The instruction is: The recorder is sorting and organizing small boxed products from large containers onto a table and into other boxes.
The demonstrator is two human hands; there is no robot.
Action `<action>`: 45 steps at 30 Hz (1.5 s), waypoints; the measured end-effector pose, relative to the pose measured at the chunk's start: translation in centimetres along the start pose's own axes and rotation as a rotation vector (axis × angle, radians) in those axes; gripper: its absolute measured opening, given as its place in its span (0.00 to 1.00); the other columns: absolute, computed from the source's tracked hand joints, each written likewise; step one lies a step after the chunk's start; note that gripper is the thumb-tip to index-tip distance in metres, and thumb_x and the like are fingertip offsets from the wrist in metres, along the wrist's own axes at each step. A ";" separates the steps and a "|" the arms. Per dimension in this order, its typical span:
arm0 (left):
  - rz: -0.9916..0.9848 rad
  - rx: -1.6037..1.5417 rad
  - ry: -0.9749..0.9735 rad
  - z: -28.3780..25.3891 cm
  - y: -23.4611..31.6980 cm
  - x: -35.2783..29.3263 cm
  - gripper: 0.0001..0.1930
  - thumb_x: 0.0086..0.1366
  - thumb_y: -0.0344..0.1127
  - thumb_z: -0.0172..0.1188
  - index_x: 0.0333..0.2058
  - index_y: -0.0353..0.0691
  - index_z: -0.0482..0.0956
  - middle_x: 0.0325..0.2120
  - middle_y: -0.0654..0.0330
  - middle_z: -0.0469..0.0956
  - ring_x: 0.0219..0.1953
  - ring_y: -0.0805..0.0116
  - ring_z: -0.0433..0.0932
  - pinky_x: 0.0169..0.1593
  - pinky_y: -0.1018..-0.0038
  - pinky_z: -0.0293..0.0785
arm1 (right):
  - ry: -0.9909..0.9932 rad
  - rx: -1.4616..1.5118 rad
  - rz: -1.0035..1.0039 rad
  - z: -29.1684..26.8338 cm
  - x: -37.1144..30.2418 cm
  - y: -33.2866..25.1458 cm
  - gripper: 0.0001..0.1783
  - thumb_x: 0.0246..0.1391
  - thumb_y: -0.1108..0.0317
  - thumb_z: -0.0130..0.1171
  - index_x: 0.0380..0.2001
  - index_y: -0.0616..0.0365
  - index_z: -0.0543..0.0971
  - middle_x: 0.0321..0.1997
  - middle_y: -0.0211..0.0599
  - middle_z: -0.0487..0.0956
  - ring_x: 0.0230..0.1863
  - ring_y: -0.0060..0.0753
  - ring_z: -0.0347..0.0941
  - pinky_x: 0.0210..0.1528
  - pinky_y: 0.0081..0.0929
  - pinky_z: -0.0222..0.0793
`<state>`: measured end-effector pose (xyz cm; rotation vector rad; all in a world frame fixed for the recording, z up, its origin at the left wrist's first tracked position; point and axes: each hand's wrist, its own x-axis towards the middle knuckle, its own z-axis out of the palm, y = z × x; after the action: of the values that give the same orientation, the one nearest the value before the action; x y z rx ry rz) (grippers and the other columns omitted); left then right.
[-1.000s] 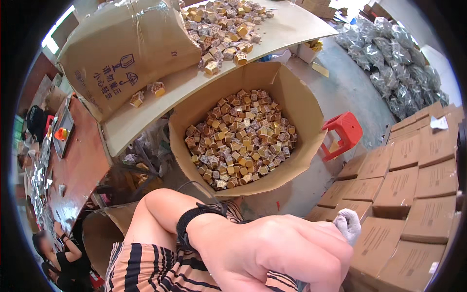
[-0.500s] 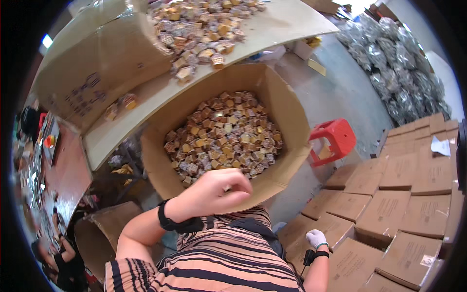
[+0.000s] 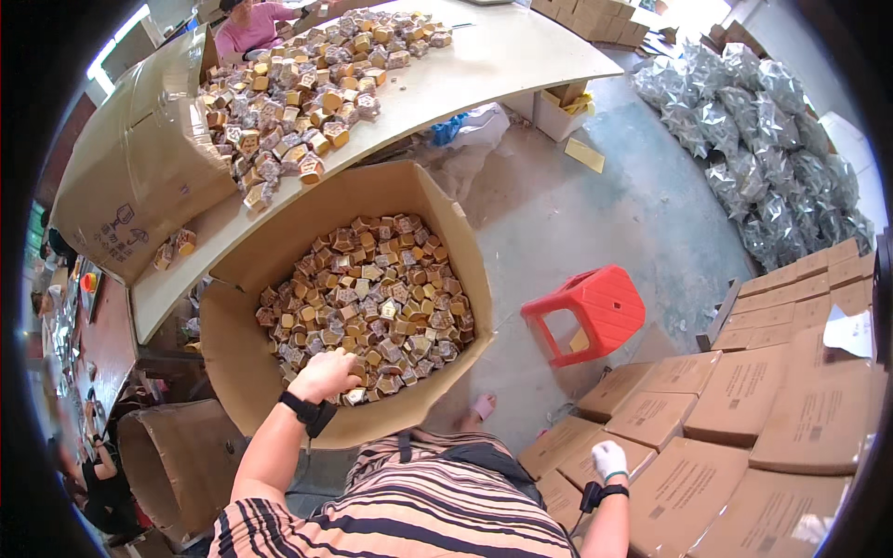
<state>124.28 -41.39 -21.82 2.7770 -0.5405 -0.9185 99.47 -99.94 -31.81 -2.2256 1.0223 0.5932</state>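
My left hand (image 3: 326, 375), bare, with a black band at the wrist, is at the near side of a big open carton (image 3: 448, 209). Its fingers curl down onto small many-sided gold and brown pieces (image 3: 372, 298), many in clear wrap, which fill the carton's bottom. The fingertips are partly hidden, so whether a piece is between them does not show. In a white glove, my right hand (image 3: 609, 458) is held low at my right side above stacked brown cartons (image 3: 684, 484). Its fingers are folded in, and anything inside them is hidden.
A table (image 3: 502, 56) beyond the carton bears a heap of the same pieces (image 3: 307, 93) and a tipped carton (image 3: 139, 177). Right of my carton stands a red stool (image 3: 591, 312). Silvery bags (image 3: 753, 139) lie far right. A person in pink (image 3: 249, 30) is behind the table.
My left hand has gone from above the carton's near edge down and left onto the pieces. The view has shifted, so the carton and stool appear further left. My right hand stays low, folded.
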 end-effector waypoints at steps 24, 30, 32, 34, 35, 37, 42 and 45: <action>-0.292 -0.324 0.311 -7.8 10.0 18.2 0.24 0.55 0.46 0.60 0.47 0.39 0.70 0.42 0.50 0.71 0.46 0.52 0.72 0.47 0.63 0.70 | -0.080 -0.500 -0.948 -16.8 27.0 -39.9 0.44 0.34 0.53 0.66 0.57 0.53 0.63 0.63 0.56 0.57 0.63 0.53 0.54 0.62 0.39 0.54; -0.336 -0.450 0.438 -10.8 9.6 18.6 0.27 0.54 0.43 0.61 0.51 0.40 0.67 0.45 0.50 0.69 0.50 0.51 0.68 0.50 0.62 0.68 | -0.220 -0.620 -1.083 -15.4 29.8 -49.6 0.43 0.35 0.53 0.67 0.57 0.50 0.63 0.63 0.56 0.56 0.63 0.54 0.54 0.62 0.39 0.56; -0.426 -0.488 0.441 -11.3 8.7 18.8 0.29 0.53 0.42 0.63 0.52 0.42 0.65 0.47 0.50 0.67 0.51 0.50 0.67 0.51 0.62 0.68 | -0.283 -0.716 -1.155 -14.3 30.4 -53.9 0.43 0.36 0.51 0.67 0.57 0.48 0.63 0.63 0.56 0.56 0.63 0.55 0.53 0.62 0.39 0.56; -0.461 -0.517 0.518 -11.8 7.6 19.7 0.30 0.52 0.41 0.63 0.54 0.42 0.63 0.48 0.50 0.66 0.51 0.50 0.67 0.52 0.63 0.67 | -0.289 -0.772 -1.269 -13.0 30.8 -58.8 0.43 0.36 0.52 0.67 0.57 0.48 0.63 0.63 0.56 0.56 0.63 0.55 0.53 0.62 0.39 0.55; -0.482 -0.538 0.581 -11.9 7.0 20.2 0.32 0.52 0.41 0.63 0.55 0.43 0.62 0.49 0.50 0.65 0.51 0.50 0.67 0.53 0.63 0.67 | -0.279 -0.838 -1.346 -12.4 30.9 -61.4 0.42 0.37 0.52 0.66 0.58 0.48 0.63 0.63 0.56 0.56 0.64 0.55 0.53 0.62 0.39 0.55; -0.486 -0.662 0.717 -12.4 5.6 21.4 0.35 0.52 0.40 0.64 0.57 0.43 0.59 0.49 0.49 0.64 0.52 0.51 0.65 0.54 0.64 0.65 | -0.319 -0.886 -1.467 -11.3 31.0 -66.8 0.42 0.37 0.52 0.66 0.58 0.48 0.63 0.64 0.56 0.56 0.64 0.55 0.52 0.62 0.41 0.54; -0.800 -0.847 0.992 -13.9 2.5 24.3 0.36 0.51 0.40 0.63 0.58 0.40 0.58 0.53 0.48 0.61 0.57 0.52 0.61 0.61 0.65 0.58 | -0.298 -0.969 -1.819 -8.3 30.5 -79.3 0.41 0.35 0.51 0.65 0.55 0.48 0.66 0.64 0.55 0.56 0.64 0.58 0.49 0.61 0.47 0.52; -0.909 -0.786 1.137 -14.3 0.7 25.5 0.36 0.51 0.40 0.64 0.57 0.40 0.58 0.53 0.47 0.61 0.57 0.52 0.61 0.61 0.66 0.58 | -0.341 -1.011 -1.942 -5.6 29.9 -85.0 0.42 0.32 0.49 0.65 0.55 0.48 0.67 0.64 0.54 0.55 0.65 0.60 0.47 0.60 0.50 0.52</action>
<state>151.70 -51.28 -24.03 2.1498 1.0457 0.4279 185.09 -75.38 -17.09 -2.3925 -1.9222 0.4142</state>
